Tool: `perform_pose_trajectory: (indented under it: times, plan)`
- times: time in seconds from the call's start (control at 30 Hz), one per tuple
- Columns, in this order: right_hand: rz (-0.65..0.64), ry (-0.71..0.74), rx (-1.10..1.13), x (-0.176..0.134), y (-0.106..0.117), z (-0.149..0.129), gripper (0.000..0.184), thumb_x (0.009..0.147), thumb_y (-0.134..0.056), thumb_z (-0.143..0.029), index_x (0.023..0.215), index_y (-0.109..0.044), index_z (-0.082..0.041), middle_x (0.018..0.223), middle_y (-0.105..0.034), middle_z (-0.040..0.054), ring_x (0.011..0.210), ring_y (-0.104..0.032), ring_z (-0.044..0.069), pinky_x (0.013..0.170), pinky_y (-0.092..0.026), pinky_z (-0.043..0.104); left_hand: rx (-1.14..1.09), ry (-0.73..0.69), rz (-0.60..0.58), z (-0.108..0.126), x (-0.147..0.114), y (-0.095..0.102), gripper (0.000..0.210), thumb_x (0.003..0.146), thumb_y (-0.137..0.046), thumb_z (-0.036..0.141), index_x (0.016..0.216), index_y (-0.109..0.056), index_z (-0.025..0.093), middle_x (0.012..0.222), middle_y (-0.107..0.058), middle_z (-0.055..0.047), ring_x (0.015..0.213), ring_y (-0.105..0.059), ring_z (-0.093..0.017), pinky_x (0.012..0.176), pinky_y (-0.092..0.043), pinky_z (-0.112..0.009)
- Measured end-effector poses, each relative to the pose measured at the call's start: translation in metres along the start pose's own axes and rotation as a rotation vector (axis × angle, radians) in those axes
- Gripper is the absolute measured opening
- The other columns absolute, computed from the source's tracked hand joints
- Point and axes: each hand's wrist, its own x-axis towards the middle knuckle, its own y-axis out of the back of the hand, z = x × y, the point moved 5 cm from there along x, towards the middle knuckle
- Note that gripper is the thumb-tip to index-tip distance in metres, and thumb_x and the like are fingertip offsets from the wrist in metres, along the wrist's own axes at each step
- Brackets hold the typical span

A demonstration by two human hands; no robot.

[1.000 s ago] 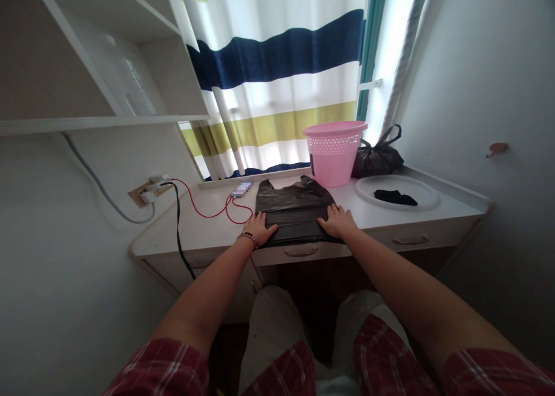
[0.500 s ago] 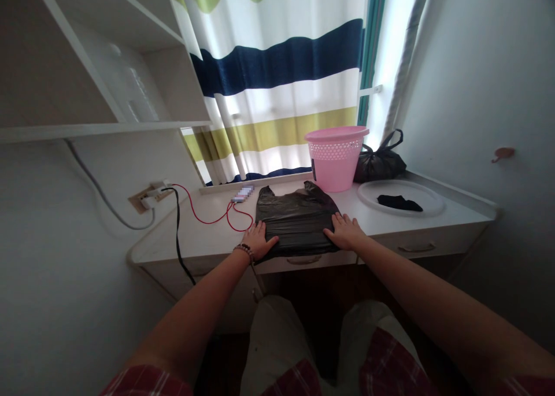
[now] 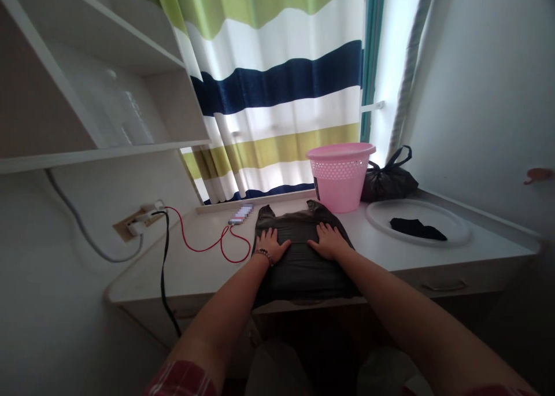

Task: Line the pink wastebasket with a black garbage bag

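Note:
A black plastic bag (image 3: pixel 303 274) lies flat on the white desk, its two handles pointing toward the window and its near end reaching the desk's front edge. On the bag's left part my left hand (image 3: pixel 272 245) rests palm down with fingers spread, a beaded bracelet at the wrist. My right hand (image 3: pixel 330 242) lies on the right part of the same bag, fingers also spread. Neither hand grips the plastic. Just behind the bag stands a pink perforated basket (image 3: pixel 342 182).
Right of the basket sit a knotted black bag (image 3: pixel 390 179) and a translucent round lid (image 3: pixel 457 234) with a black cloth item (image 3: pixel 416 229) on it. At left, a phone (image 3: pixel 241 214) is joined by a red cable (image 3: pixel 195 250) to the wall socket (image 3: pixel 141 219). Shelves (image 3: pixel 165 144) overhang the left side.
Both hands have moved from the bag's near side edges inward and farther up onto its surface. The bag now looks smoother and extends nearer to me. The view has tilted up and closer.

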Motion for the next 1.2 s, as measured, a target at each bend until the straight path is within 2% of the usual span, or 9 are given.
perform_pose_trajectory:
  times: [0.1,0.23,0.47,0.57,0.73,0.83,0.93,1.03,1.2]
  plan:
    - [0.018,-0.041,-0.002,0.009,-0.010,0.026,0.101,0.082,-0.026,-0.080,0.153,-0.017,-0.009,0.159,-0.015,0.0165,0.146,-0.012,0.033,0.117,-0.009,0.047,0.028,0.000,0.016,-0.022,0.008,-0.013,0.096,0.082,-0.020,0.081,0.152,-0.025,0.015,0.159,-0.018,-0.013,0.145,-0.017,-0.036,0.115,-0.018,-0.050]
    - [0.040,-0.095,-0.021,0.016,-0.007,0.054,0.101,0.082,-0.025,-0.080,0.153,-0.019,-0.008,0.158,-0.016,0.0180,0.146,-0.013,0.033,0.116,-0.010,0.047,0.037,0.000,0.005,-0.036,0.014,-0.014,0.095,0.082,-0.019,0.080,0.152,-0.023,0.015,0.159,-0.016,-0.012,0.145,-0.017,-0.035,0.115,-0.019,-0.048]
    - [0.032,-0.112,-0.017,0.010,-0.002,0.053,0.101,0.082,-0.027,-0.078,0.152,-0.020,-0.006,0.158,-0.018,0.0197,0.145,-0.014,0.033,0.116,-0.009,0.047,0.044,0.013,0.010,-0.032,0.008,-0.013,0.096,0.082,-0.020,0.080,0.152,-0.024,0.015,0.159,-0.016,-0.012,0.145,-0.017,-0.036,0.114,-0.019,-0.049]
    - [0.038,-0.100,-0.006,-0.005,-0.003,0.050,0.100,0.082,-0.027,-0.078,0.152,-0.021,-0.006,0.157,-0.018,0.0192,0.145,-0.014,0.034,0.116,-0.008,0.049,0.041,0.014,0.005,-0.032,-0.007,-0.016,0.097,0.081,-0.022,0.081,0.152,-0.024,0.014,0.159,-0.017,-0.013,0.145,-0.017,-0.036,0.115,-0.019,-0.048]
    - [0.052,-0.057,0.009,-0.051,-0.005,0.051,0.099,0.082,-0.028,-0.078,0.152,-0.021,-0.008,0.157,-0.019,0.0183,0.144,-0.014,0.037,0.114,-0.007,0.054,0.027,-0.045,0.013,-0.030,-0.051,-0.018,0.100,0.081,-0.019,0.082,0.152,-0.025,0.011,0.159,-0.017,-0.014,0.145,-0.015,-0.036,0.116,-0.016,-0.047]
    - [0.051,-0.059,0.013,-0.068,0.004,0.053,0.101,0.078,-0.035,-0.082,0.150,-0.029,-0.011,0.152,-0.031,0.0202,0.139,-0.024,0.042,0.110,-0.007,0.062,0.026,-0.069,-0.001,-0.021,-0.067,-0.009,0.104,0.079,-0.020,0.085,0.148,-0.034,0.009,0.158,-0.020,-0.016,0.145,-0.014,-0.039,0.115,-0.016,-0.049]
    - [0.127,-0.077,0.021,-0.059,0.025,0.049,0.094,0.080,-0.036,-0.080,0.140,-0.043,-0.008,0.137,-0.048,0.0242,0.130,-0.037,0.042,0.109,-0.011,0.062,0.000,-0.106,0.056,-0.004,-0.056,0.011,0.101,0.080,-0.017,0.084,0.146,-0.037,0.010,0.159,-0.017,-0.015,0.146,-0.011,-0.039,0.115,-0.017,-0.051]
    - [0.224,-0.005,0.024,-0.035,0.035,0.034,0.084,0.087,-0.033,-0.070,0.140,-0.042,-0.005,0.144,-0.041,0.0239,0.136,-0.030,0.037,0.112,-0.016,0.051,-0.036,-0.091,0.119,0.008,-0.027,0.021,0.095,0.084,-0.017,0.080,0.150,-0.031,0.013,0.160,-0.014,-0.012,0.146,-0.012,-0.036,0.115,-0.018,-0.050]
    - [0.090,-0.029,0.057,0.000,0.004,0.029,0.098,0.081,-0.037,-0.076,0.150,-0.027,-0.008,0.155,-0.024,0.0202,0.143,-0.018,0.036,0.115,-0.011,0.047,-0.023,0.080,0.053,-0.008,0.011,-0.010,0.099,0.080,-0.022,0.082,0.152,-0.027,0.013,0.159,-0.018,-0.015,0.145,-0.015,-0.039,0.114,-0.016,-0.053]
